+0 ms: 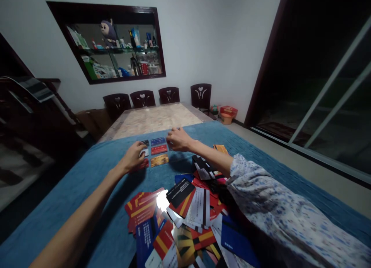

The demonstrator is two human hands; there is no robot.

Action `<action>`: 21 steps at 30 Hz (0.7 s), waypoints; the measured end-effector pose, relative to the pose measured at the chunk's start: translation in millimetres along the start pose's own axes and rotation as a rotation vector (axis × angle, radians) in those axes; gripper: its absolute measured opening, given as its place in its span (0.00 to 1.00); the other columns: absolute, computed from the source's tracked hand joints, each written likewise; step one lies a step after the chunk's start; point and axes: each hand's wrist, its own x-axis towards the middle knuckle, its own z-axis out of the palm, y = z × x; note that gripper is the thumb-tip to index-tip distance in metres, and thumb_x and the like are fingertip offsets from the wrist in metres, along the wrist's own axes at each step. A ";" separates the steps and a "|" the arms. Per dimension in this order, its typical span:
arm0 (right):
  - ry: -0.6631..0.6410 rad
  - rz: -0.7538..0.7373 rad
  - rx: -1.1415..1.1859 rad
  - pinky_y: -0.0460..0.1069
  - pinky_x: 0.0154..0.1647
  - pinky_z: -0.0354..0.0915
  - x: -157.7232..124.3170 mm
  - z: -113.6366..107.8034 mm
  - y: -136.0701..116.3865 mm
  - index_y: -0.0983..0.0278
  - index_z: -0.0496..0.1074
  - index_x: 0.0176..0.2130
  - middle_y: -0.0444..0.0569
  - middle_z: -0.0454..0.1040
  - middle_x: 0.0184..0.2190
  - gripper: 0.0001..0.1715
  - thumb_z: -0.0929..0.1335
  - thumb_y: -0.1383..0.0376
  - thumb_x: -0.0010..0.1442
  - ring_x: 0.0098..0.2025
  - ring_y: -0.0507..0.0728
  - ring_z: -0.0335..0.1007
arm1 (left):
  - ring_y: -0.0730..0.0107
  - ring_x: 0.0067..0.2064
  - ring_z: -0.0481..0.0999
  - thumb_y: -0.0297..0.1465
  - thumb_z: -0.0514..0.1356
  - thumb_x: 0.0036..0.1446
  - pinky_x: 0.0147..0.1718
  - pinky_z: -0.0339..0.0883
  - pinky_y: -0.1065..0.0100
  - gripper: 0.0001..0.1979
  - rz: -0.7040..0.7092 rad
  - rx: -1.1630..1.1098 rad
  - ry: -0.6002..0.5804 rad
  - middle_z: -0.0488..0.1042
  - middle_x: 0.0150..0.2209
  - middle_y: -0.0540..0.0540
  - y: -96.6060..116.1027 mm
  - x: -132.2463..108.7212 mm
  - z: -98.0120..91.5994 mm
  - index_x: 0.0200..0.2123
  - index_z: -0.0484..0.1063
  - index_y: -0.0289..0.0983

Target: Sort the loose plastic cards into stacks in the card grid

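Small plastic cards lie in rows on a blue cloth. My left hand [135,156] has its thumb and fingers curled around a whitish card [145,152] at the left of these rows. Beside it are a blue card [158,141], a red card [159,149] and a gold card [159,160]. Just right of the rows, my right hand [179,139] is bent down with its fingers together; what is under its fingertips is mostly hidden. A loose heap of mixed cards [199,206] lies nearer to me, partly under my right sleeve.
The blue cloth [110,160] covers the near part of a long table [153,117]. Several dark chairs [201,96] stand around its far end. A shelf niche [116,46] is set in the wall. An orange bucket [227,118] is on the floor at the right.
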 end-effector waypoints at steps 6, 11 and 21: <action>-0.010 0.093 -0.021 0.54 0.43 0.52 -49.2 -11.2 18.9 0.66 0.77 0.42 0.57 0.76 0.45 0.16 0.61 0.65 0.66 0.51 0.64 0.62 | 0.62 0.44 0.75 0.26 0.51 0.58 0.47 0.71 0.61 0.13 0.067 -0.044 0.003 0.74 0.42 0.40 61.7 12.0 -0.4 0.35 0.76 0.35; -0.054 0.219 -0.046 0.55 0.44 0.52 -91.0 -12.7 38.1 0.65 0.77 0.43 0.58 0.76 0.44 0.16 0.61 0.65 0.65 0.50 0.64 0.61 | 0.64 0.44 0.74 0.24 0.53 0.60 0.47 0.71 0.64 0.11 0.125 -0.144 -0.019 0.74 0.43 0.41 108.2 22.2 10.3 0.35 0.77 0.35; -0.196 0.462 -0.057 0.55 0.45 0.54 -152.2 1.9 72.2 0.63 0.78 0.42 0.57 0.76 0.46 0.16 0.62 0.62 0.65 0.51 0.64 0.62 | 0.62 0.45 0.75 0.21 0.53 0.59 0.47 0.71 0.63 0.12 0.270 -0.131 -0.095 0.74 0.43 0.39 162.2 48.9 48.3 0.36 0.78 0.33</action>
